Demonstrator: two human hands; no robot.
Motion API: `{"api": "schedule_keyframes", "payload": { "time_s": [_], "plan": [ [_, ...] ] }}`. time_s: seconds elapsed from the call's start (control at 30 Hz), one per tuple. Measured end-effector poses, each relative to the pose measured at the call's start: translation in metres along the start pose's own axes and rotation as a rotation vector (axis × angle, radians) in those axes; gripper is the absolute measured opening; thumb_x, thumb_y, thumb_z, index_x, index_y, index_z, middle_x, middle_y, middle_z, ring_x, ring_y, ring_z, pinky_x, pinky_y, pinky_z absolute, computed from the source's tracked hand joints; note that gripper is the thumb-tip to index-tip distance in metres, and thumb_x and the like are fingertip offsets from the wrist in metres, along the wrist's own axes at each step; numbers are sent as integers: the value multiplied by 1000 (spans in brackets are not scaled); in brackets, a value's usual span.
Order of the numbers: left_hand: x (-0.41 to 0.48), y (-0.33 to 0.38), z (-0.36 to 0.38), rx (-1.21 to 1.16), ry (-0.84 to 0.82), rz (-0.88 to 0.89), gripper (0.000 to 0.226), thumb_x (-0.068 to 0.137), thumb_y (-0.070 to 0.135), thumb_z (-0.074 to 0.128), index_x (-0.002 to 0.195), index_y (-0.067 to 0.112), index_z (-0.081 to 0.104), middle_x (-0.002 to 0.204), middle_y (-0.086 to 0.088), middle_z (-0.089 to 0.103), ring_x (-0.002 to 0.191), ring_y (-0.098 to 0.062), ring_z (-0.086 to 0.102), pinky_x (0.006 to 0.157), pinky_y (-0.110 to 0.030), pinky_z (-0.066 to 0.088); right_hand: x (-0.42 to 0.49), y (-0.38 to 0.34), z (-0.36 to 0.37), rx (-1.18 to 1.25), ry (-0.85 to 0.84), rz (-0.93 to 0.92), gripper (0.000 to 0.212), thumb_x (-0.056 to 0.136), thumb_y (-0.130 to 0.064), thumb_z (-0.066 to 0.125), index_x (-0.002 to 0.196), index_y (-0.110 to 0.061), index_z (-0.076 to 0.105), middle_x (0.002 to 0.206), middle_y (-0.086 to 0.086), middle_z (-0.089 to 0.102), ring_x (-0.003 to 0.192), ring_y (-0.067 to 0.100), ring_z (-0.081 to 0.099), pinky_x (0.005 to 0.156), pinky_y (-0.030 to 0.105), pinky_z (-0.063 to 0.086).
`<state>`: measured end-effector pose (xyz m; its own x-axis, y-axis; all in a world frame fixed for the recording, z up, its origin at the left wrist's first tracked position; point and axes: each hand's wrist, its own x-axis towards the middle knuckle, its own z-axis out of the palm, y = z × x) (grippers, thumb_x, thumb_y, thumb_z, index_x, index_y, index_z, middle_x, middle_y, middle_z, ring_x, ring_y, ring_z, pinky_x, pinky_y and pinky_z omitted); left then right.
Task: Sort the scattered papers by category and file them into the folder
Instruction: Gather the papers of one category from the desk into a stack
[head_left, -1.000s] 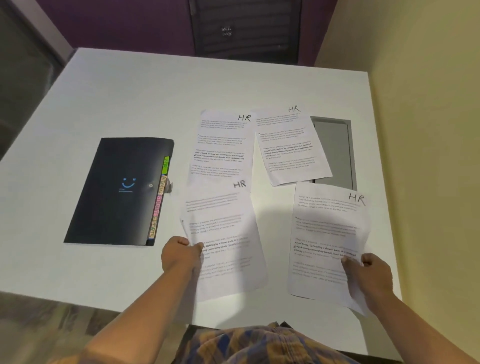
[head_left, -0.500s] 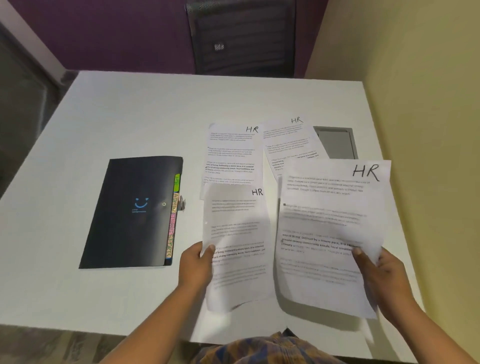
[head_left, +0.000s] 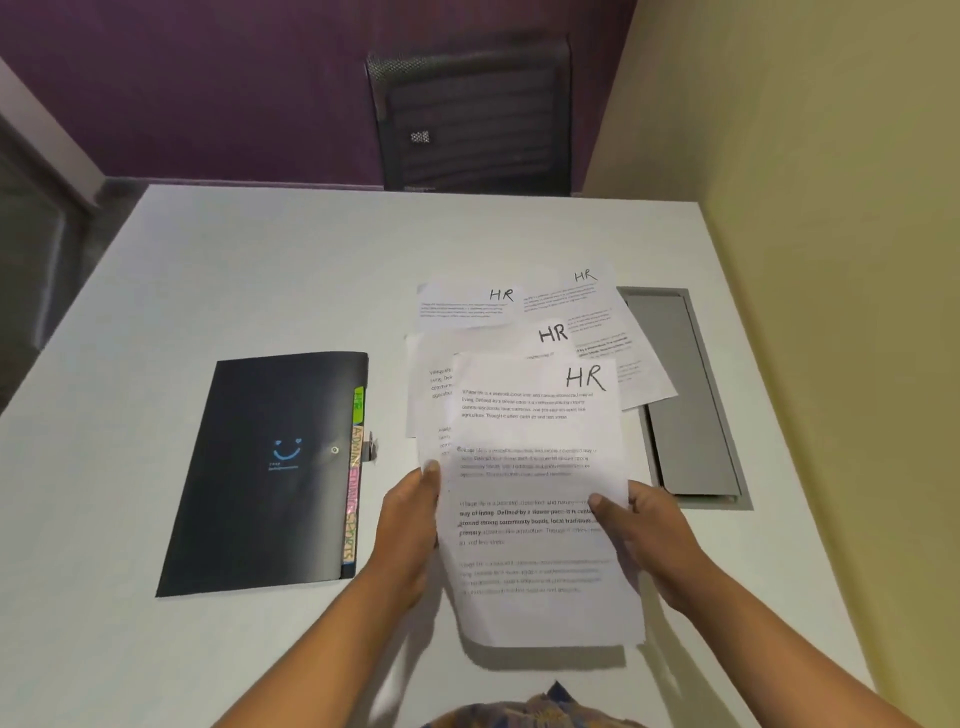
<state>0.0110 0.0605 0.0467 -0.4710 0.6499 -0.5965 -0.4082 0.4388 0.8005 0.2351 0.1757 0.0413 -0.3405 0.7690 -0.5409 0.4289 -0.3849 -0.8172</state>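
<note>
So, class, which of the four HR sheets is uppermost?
The nearest sheet, pinched by the right hand; it overlaps the second sheet, held by the left hand, with the far-left sheet and far-right sheet behind.

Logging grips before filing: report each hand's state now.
Left hand: grips the left edge of the HR sheets.
Right hand: pinches their right edge, thumb on top.

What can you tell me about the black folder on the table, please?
The black folder lies closed and flat on the white table, left of the HR sheets. Its matte cover, plastic by the look, bears a blue smiley with small print and a round snap near the right edge, where a strap tab pokes out. Coloured index tabs line that edge; legible labels read HR, ADMIN and SPORTS.
</note>
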Motion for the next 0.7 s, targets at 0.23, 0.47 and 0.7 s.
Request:
{"api": "schedule_keyframes", "payload": {
  "time_s": [0.23, 0.47, 0.7],
  "plan": [
    [14, 7, 1, 165, -25, 78, 18, 93, 16, 66, 110, 22, 69, 101, 4, 78, 90, -17, 75, 83, -46, 60, 10, -11, 1, 137, 14, 34, 16, 92, -3, 66, 107, -1, 71, 96, 12, 79, 82, 26, 77, 71, 38, 62],
    [40, 29, 6, 73, 55, 121, 16, 98, 11, 58, 104, 20, 70, 93, 0, 79, 83, -19, 76, 67, -28, 61, 47, -32, -13, 112, -1, 87, 31, 98, -32, 59, 98, -1, 67, 80, 5, 77, 61, 15, 65, 58, 27, 48],
    [88, 54, 0, 45, 148, 101, 14, 99, 10, 56, 106, 11, 69, 99, -11, 76, 91, -32, 73, 82, -51, 59, 155, -45, -48, -161, 282, 11, 34, 88, -44, 69, 88, -11, 70, 95, 10, 76, 91, 29, 72, 83, 42, 57]
  ]
}}
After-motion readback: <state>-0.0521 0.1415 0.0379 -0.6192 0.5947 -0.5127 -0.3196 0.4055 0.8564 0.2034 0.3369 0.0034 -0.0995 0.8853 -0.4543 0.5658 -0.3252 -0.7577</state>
